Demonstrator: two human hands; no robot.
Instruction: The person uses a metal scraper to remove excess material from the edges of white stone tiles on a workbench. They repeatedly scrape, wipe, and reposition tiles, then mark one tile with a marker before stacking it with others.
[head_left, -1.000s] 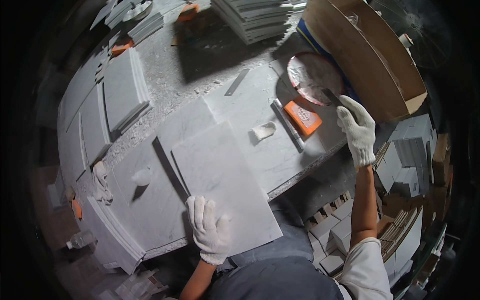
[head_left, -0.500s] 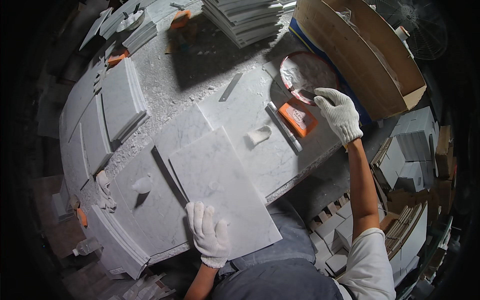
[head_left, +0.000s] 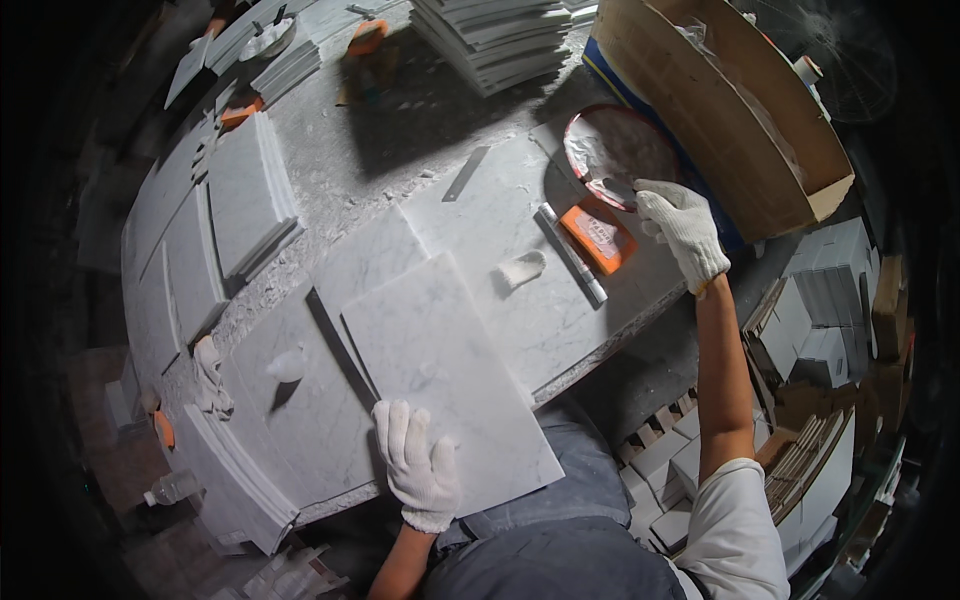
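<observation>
A pale grey-veined marble tile lies tilted across the near table edge, overlapping other slabs and reaching over my lap. My gloved left hand rests on its near left corner, fingers stretched flat. At the right, my gloved right hand is closed at the rim of a red-edged bowl of white paste. It grips a dark putty knife, mostly hidden by the glove and paste. Near that hand lie an orange box, a white marker-like tube and a small white cloth roll.
A large open cardboard box stands behind the bowl. Tile stacks rise at the back, with more slabs on the left. A flat metal strip lies mid-table. White boxes are piled on the right; a plastic bottle sits lower left.
My right hand has turned and shifted slightly at the bowl; the knife's dark blade, plainly visible before, is now mostly hidden. My left hand stays on the tile.
</observation>
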